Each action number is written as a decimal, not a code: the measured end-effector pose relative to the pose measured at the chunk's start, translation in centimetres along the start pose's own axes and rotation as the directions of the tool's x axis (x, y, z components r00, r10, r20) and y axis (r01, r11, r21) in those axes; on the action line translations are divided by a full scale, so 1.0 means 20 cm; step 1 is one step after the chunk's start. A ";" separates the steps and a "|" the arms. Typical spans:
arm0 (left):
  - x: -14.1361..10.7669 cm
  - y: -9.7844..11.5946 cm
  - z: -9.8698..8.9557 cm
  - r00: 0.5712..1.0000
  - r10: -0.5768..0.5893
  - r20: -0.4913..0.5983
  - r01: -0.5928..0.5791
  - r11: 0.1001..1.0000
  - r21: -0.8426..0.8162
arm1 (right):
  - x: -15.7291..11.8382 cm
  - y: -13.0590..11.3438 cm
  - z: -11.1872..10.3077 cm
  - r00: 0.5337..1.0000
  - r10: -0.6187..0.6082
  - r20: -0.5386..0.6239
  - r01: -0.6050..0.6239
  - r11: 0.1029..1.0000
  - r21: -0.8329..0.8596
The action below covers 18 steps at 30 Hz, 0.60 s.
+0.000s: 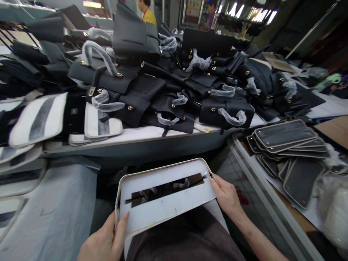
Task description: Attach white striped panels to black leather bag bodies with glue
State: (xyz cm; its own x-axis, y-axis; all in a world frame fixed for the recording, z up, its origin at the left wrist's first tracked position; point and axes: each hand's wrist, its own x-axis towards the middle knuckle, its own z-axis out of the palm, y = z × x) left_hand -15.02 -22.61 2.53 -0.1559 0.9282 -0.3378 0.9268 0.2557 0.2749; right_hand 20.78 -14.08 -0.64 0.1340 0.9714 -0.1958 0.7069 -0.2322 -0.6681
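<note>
Bags (146, 92), black and heaped several deep, cover most of the long table (141, 133), the landmark for what follows; many carry gold-coloured fittings and handles wound in cloudy clear wrap. Its pale top shows as a strip along the front edge, above a grey front face. On the left end of the table lie striped pieces (40, 119), white with a grey band, some reaching over the edge.

Nearer than the table, between it and the wearer's lap, is a white panel (174, 208) with rounded corners, a cream rim and a long slot, tilted slightly up to the right. The left hand (104, 235) is partly closed on its left end, thumb on the upper face; the right hand (227, 195) is likewise closed around its right end. How the fingers lie underneath cannot be seen.

Left of the panel and in front of the table, a smooth grey covering (67, 214) drapes another surface. In front of the table's right part, a stand with a metal rail (261, 188) bears stacked dark grey panels (288, 134) with pale edges; crumpled clear plastic (335, 203) sits at its far right. Beyond the table, a person in yellow (150, 16) is partly visible, and bright windows (261, 15) light a dim room.
</note>
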 end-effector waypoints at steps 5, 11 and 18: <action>-0.02 0.03 -0.01 0.998 -0.013 -0.054 0.014 1.000 0.027 | -0.01 -0.01 0.00 0.999 -0.049 -0.019 0.048 0.998 -0.033; -0.02 -0.03 0.04 0.997 0.075 -0.020 -0.074 0.997 0.032 | -0.02 -0.01 -0.01 0.995 -0.100 -0.011 0.099 0.994 -0.041; 0.02 -0.15 0.15 0.974 0.213 -0.076 -0.210 0.977 0.039 | -0.03 -0.02 -0.01 0.995 -0.090 -0.036 0.088 0.993 -0.074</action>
State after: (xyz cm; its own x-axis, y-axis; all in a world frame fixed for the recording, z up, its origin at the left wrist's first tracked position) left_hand -16.80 -23.85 -1.03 0.0194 0.9792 -0.2019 0.9515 0.0439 0.3044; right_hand 20.60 -14.49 -0.16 0.0945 0.9896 -0.1087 0.7652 -0.1420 -0.6280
